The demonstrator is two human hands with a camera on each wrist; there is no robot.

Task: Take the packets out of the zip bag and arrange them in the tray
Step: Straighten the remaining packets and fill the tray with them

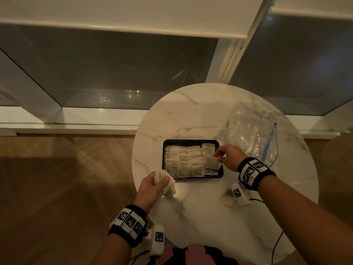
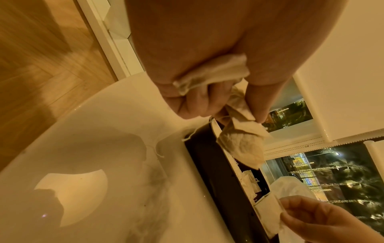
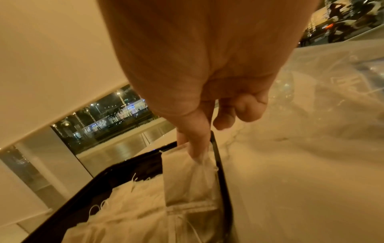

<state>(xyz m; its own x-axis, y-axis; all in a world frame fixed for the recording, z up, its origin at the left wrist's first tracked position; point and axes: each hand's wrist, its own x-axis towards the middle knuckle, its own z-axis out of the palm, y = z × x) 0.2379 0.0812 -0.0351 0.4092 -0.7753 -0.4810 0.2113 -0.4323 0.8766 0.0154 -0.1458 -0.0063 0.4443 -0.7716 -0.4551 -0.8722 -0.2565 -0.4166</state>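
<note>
A black tray (image 1: 163,150) on the round marble table holds several rows of pale tea-bag packets (image 1: 183,161). My right hand (image 1: 222,155) pinches one packet (image 1: 212,162) by its upper corner over the tray's right column; the wrist view shows thumb and finger on that packet (image 3: 187,177) inside the tray's right rim (image 3: 217,152). My left hand (image 1: 152,183) grips a bunch of packets (image 1: 169,183) just off the tray's near left corner, some dangling from the fist (image 2: 241,141). The clear zip bag (image 1: 250,134) with a blue zipper lies flat to the right.
The marble table (image 1: 191,115) stands by a window wall with a low sill; wooden floor lies to the left. A thin black cable (image 1: 275,245) runs over the table's near right edge. A loose string (image 2: 155,148) lies on the table beside the tray.
</note>
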